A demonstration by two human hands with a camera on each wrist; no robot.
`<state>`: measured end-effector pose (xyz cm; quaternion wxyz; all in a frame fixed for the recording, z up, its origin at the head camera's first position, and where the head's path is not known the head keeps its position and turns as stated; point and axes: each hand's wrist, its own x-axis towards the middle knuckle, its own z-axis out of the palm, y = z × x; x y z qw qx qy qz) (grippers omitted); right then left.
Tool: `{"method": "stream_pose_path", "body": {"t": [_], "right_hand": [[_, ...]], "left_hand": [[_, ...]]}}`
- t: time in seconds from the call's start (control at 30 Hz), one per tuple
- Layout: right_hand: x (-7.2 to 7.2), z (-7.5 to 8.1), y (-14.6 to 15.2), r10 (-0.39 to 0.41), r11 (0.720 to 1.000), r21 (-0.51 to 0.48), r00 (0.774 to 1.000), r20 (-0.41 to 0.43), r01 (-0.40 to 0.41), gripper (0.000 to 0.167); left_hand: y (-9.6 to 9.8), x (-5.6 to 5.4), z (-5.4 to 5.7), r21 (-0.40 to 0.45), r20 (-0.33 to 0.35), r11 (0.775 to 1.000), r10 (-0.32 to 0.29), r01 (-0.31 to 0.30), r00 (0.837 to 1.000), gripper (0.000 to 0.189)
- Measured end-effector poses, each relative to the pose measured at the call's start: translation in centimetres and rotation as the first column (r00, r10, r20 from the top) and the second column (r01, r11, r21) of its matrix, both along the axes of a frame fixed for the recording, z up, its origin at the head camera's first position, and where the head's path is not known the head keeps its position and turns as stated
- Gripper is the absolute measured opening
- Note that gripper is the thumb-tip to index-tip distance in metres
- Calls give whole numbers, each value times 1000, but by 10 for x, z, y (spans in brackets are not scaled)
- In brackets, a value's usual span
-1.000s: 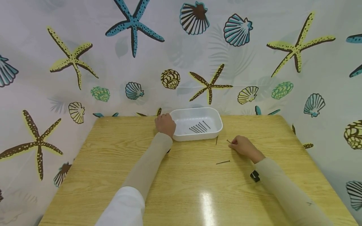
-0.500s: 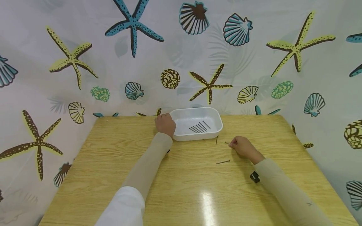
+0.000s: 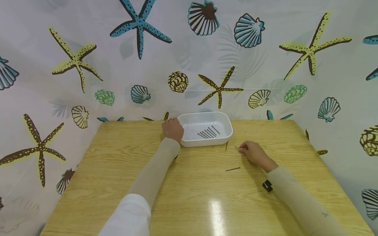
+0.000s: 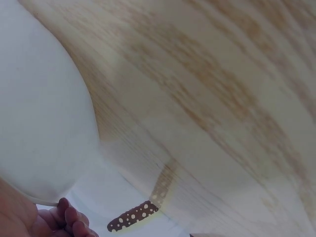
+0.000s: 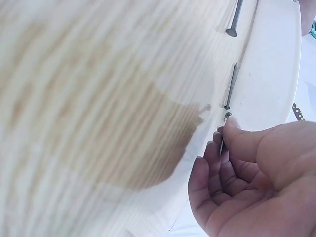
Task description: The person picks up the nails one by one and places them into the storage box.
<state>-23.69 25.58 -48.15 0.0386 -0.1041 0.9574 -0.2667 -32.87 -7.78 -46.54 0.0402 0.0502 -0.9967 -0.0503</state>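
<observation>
At the back of the table, my left hand [image 3: 173,129] holds the left end of a white plastic tray [image 3: 203,143]. In the left wrist view its fingers [image 4: 74,219] curl at the tray's rim. Several nails [image 3: 216,130] lie side by side inside the tray. To the right of the tray, my right hand [image 3: 253,152] pinches a nail [image 5: 227,115] between thumb and fingertips. The nail's head sticks out past the thumb, and most of its shank is hidden in the hand. One loose nail [image 3: 226,146] lies just in front of the tray, another [image 3: 233,169] nearer me.
The wooden table [image 3: 189,196] ends at a white curtain [image 3: 159,72] printed with starfish and shells, hanging right behind the tray. A small black piece [image 3: 267,186] shows beside my right wrist.
In my right fingers the pinched nail has changed its angle slightly, and its exposed end has shifted a little left. My left hand, the tray and the loose nails stay where they were.
</observation>
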Motion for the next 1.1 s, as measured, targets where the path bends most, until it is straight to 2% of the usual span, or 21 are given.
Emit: {"method": "stream_pose_path", "body": {"t": [0.3, 0.63, 1.1], "right_hand": [[-2, 4, 2, -4, 1000, -19, 996, -87, 3, 15], [-5, 21, -2, -3, 999, -43, 987, -161, -4, 14], [-10, 39, -20, -24, 992, -123, 985, -170, 3, 16]], "left_hand": [[0, -1, -1, -11, -13, 1000, -4, 4, 1000, 31], [1, 3, 4, -7, -5, 1000, -2, 2, 1000, 31], [0, 1, 1, 6, -9, 1000, 0, 0, 1000, 32]]}}
